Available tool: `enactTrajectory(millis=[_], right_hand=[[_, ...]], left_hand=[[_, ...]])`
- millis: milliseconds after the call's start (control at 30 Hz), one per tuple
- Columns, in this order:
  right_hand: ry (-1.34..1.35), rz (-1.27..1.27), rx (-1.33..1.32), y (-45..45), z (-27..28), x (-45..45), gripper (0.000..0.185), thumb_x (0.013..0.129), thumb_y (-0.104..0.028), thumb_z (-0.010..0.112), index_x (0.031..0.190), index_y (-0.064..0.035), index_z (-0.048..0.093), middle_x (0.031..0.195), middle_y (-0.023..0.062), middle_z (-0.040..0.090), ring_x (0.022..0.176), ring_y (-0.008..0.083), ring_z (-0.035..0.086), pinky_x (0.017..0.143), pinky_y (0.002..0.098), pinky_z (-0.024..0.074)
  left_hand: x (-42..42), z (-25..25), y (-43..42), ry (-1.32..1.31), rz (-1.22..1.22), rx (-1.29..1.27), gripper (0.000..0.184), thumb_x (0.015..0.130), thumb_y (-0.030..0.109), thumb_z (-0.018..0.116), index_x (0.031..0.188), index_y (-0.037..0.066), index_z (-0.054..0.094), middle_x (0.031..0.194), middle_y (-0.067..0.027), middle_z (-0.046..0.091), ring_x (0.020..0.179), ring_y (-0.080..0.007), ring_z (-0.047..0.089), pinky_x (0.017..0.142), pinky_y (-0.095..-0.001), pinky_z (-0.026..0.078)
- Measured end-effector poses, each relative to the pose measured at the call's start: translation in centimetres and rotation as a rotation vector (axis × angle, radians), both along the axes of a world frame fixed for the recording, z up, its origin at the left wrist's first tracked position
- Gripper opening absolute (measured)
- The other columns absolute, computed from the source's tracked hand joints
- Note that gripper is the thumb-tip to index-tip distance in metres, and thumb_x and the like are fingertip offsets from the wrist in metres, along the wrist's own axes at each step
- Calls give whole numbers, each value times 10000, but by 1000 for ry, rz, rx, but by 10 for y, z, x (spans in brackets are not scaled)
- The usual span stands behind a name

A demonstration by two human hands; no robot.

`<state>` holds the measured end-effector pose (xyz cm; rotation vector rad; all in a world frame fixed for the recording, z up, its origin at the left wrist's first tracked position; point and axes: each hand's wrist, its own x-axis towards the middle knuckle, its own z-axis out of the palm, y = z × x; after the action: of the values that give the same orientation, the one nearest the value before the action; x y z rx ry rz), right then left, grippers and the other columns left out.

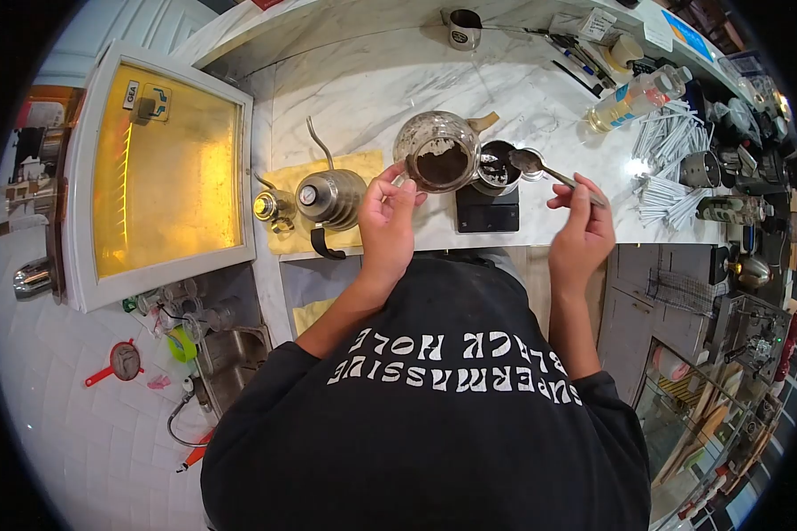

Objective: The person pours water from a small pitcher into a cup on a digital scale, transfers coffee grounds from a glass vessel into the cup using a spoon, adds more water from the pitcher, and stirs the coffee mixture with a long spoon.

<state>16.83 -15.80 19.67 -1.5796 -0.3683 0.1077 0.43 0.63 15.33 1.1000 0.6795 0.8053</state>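
Note:
My left hand [388, 223] is closed around the rim of a round glass jar [416, 134]. The jar is tilted with its mouth toward me, and dark coffee grounds [443, 166] show inside. A tan piece, perhaps a handle, sticks out at its far right. Between thumb and fingers, my right hand [584, 232] grips a metal spoon [553, 173]; dark powder lies in its bowl. Just left of the spoon's tip, a metal cup [498, 185] holding some dark grounds stands on a black scale [487, 219]. Part of the cup is hidden behind the jar.
A gooseneck kettle [335, 202] and a small metal vessel [277, 205] stand on a yellow cloth [283, 173] at left. White wrapped straws [673, 142] and a bottle [624, 104] lie at right. A mug [463, 32] stands at the back; a yellow-paned door [173, 164] hangs open.

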Motion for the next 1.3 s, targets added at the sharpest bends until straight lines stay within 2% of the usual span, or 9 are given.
enactTrajectory(millis=[67, 133, 200, 433, 700, 900, 1100, 1200, 1300], right_hand=[[-117, 66, -154, 1, -19, -1, 185, 1031, -48, 602, 1171, 28, 697, 955, 129, 750, 818, 169, 687, 785, 324, 541], [-641, 169, -418, 1, -24, 0, 239, 935, 39, 668, 1148, -50, 730, 961, 118, 734, 932, 305, 687, 859, 395, 537], [-764, 176, -397, 0, -18, -1, 234, 937, 37, 677, 1153, -40, 721, 956, 117, 743, 906, 303, 699, 902, 404, 529], [-636, 176, 74, -9, 56, -25, 223, 923, 111, 632, 1114, 10, 686, 919, 134, 760, 757, 219, 718, 965, 485, 498], [-773, 337, -91, 25, 36, -36, 300, 852, 98, 726, 1127, -19, 697, 854, 71, 708, 711, 214, 661, 856, 414, 483], [-764, 353, -139, 23, 30, -42, 298, 851, 93, 730, 1127, -14, 699, 835, 58, 708, 697, 196, 661, 865, 416, 486], [-524, 373, -69, 23, 21, -51, 183, 946, 40, 673, 1128, 23, 693, 896, 95, 760, 738, 164, 701, 878, 387, 522], [178, 332, 51, 23, 32, -61, 166, 1023, -31, 613, 1155, 47, 678, 944, 143, 768, 779, 159, 710, 839, 339, 548], [326, 330, 179, 26, 28, -51, 220, 1069, -99, 568, 1184, 64, 660, 967, 177, 761, 798, 168, 710, 799, 302, 555]], left_hand=[[0, -1, 1, 14, -3, -1, 165, 1080, 103, 562, 935, 48, 506, 1445, -188, 504, 1192, -212, 633, 996, -398, 588], [0, -1, 1, 13, -13, 6, 163, 1078, 101, 564, 935, 48, 505, 1453, -193, 501, 1194, -213, 633, 996, -400, 587], [1, 0, 1, -2, -24, 18, 156, 1074, 93, 565, 938, 46, 505, 1463, -201, 495, 1194, -215, 633, 993, -400, 587], [2, 2, 3, -102, -101, 173, 104, 1061, 35, 542, 968, 29, 494, 1521, -238, 449, 1290, -274, 594, 1069, -444, 551], [2, 7, -1, -186, -122, 233, 78, 1066, 42, 531, 1003, 32, 487, 1533, -249, 437, 1361, -301, 545, 1116, -484, 503], [1, 13, -6, -209, -91, 251, 96, 1064, 56, 544, 992, 44, 482, 1535, -256, 434, 1357, -302, 548, 1116, -502, 495], [2, 18, -12, -177, -70, 209, 138, 1047, 48, 597, 971, 25, 485, 1542, -245, 412, 1344, -297, 565, 1082, -393, 478], [3, 17, -15, -115, -48, 250, 143, 1045, 57, 607, 969, 19, 492, 1524, -241, 432, 1314, -280, 581, 1073, -385, 481], [4, 16, -17, -81, -47, 258, 151, 1043, 65, 620, 964, 14, 502, 1505, -238, 453, 1284, -264, 594, 1062, -372, 481]])
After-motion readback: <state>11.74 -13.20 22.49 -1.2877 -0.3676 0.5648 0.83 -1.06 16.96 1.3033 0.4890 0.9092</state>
